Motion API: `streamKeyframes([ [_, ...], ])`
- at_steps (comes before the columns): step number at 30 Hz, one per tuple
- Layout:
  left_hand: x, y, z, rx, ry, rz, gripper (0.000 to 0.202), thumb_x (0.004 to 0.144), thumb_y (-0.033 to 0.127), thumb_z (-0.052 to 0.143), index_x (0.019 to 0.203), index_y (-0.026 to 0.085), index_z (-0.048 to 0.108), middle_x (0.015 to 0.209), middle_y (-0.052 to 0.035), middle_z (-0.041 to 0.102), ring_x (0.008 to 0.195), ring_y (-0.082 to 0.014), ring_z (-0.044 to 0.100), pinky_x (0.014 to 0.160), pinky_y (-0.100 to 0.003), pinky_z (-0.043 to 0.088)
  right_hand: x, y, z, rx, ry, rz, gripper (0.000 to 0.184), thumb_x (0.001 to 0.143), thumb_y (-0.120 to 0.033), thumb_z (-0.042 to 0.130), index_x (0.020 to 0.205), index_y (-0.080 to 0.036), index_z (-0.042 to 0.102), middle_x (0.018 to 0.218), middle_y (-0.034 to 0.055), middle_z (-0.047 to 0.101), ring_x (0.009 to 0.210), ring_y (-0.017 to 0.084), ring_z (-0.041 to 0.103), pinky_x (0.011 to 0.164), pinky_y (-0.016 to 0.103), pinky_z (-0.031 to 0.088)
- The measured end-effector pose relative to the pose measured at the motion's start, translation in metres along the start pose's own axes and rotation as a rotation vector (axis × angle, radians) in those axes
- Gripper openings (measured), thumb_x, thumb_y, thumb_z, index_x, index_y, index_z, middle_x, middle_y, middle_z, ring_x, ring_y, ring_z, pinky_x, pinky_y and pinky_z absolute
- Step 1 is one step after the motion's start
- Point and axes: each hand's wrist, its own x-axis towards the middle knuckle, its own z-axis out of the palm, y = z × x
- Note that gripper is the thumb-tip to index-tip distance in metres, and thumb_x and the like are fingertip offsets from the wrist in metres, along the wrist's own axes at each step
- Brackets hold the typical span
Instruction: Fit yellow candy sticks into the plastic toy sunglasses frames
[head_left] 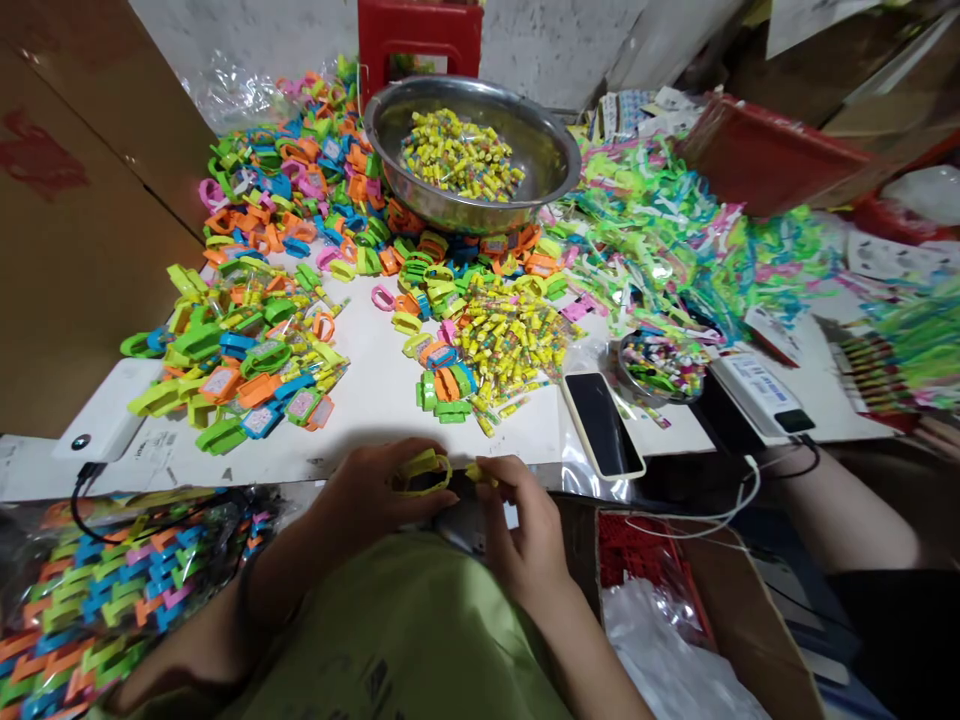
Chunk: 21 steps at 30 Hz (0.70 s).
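My left hand (375, 500) is closed round a yellow plastic toy watch band (424, 470), held just in front of the table's near edge. My right hand (525, 530) pinches a small yellow candy piece (480, 472) right beside the band. Both hands hover over my green lap. On the white table (375, 390) ahead lie piles of coloured toy watches (240, 360) and a heap of small yellow candy rolls (510, 340).
A steel bowl (540, 150) of candy rolls stands at the back. A phone (604, 425) lies near the front edge beside a small round tub (660, 368). A bag of finished bands (112, 590) sits at left, a cardboard box (750, 620) at right. Another person's arm (840, 510) rests right.
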Motion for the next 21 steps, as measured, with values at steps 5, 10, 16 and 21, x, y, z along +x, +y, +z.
streamKeyframes([
  [5,0.0006,0.0008,0.0013,0.021,-0.028,0.005,0.035,0.076,0.04,0.072,0.105,0.021,0.069,0.084,0.0006,0.074,0.07,-0.0144,0.067,0.066,-0.023,0.052,0.0004,-0.0009,0.002,-0.034,-0.029,-0.108,0.025,0.091,-0.009,0.049,0.111,-0.022,0.052,0.094,0.0057,0.064,0.081,0.018,0.062,0.066,0.028,0.048],
  [10,0.0012,-0.0013,0.0015,0.009,-0.09,-0.042,0.036,0.075,0.042,0.072,0.104,0.021,0.069,0.084,0.0007,0.074,0.073,-0.0159,0.067,0.067,-0.024,0.05,0.0005,-0.0024,0.0036,-0.232,-0.087,-0.081,0.016,0.094,-0.011,0.043,0.104,-0.019,0.053,0.086,0.006,0.063,0.074,0.018,0.059,0.065,0.028,0.044],
  [16,0.0018,-0.0036,0.0015,-0.118,-0.235,-0.173,0.033,0.078,0.045,0.068,0.097,0.018,0.07,0.079,0.0006,0.07,0.071,-0.0143,0.061,0.063,-0.023,0.044,0.0013,-0.0025,-0.0044,-0.465,-0.249,-0.1,0.014,0.093,-0.026,0.051,0.101,-0.018,0.058,0.081,0.0051,0.063,0.068,0.019,0.055,0.061,0.029,0.034],
  [21,0.0075,-0.0082,0.0022,-0.259,-0.489,-0.371,0.041,0.078,0.055,0.064,0.084,0.015,0.069,0.073,-0.0006,0.067,0.064,-0.0127,0.055,0.055,-0.022,0.038,-0.0059,0.0001,0.0018,-0.532,-0.295,-0.209,0.021,0.092,-0.021,0.048,0.072,-0.021,0.056,0.061,0.0005,0.055,0.055,0.016,0.046,0.057,0.032,0.021],
])
